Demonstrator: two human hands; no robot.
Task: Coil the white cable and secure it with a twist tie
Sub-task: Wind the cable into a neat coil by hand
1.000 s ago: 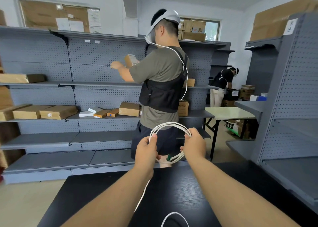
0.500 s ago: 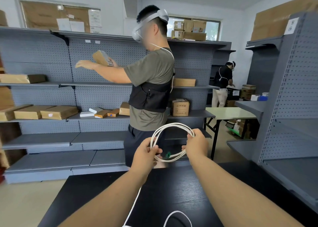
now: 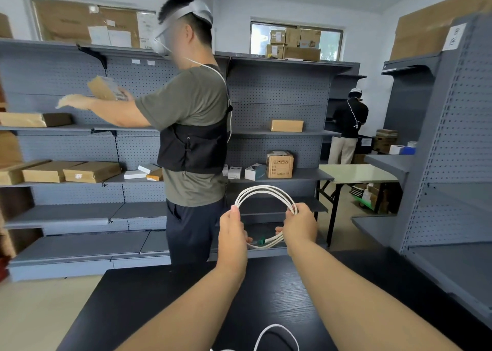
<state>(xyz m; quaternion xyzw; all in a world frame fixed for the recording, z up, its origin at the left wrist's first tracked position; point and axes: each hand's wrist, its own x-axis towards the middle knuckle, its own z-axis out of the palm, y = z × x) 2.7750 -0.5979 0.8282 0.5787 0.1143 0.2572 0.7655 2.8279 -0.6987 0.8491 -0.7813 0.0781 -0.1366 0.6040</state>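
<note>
- A person's left hand (image 3: 232,234) and right hand (image 3: 299,227) pinch opposite sides of the coiled white cable (image 3: 266,192), held above the black tabletop (image 3: 165,292).
- A loose tail (image 3: 277,333) remains near the bottom edge; the loops likely need matching and firm gripping while it is fed in, before any tying.

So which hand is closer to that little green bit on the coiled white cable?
Right. The right hand grips the coil just beside the green piece; the left hand holds the opposite side, slightly farther away.
</note>
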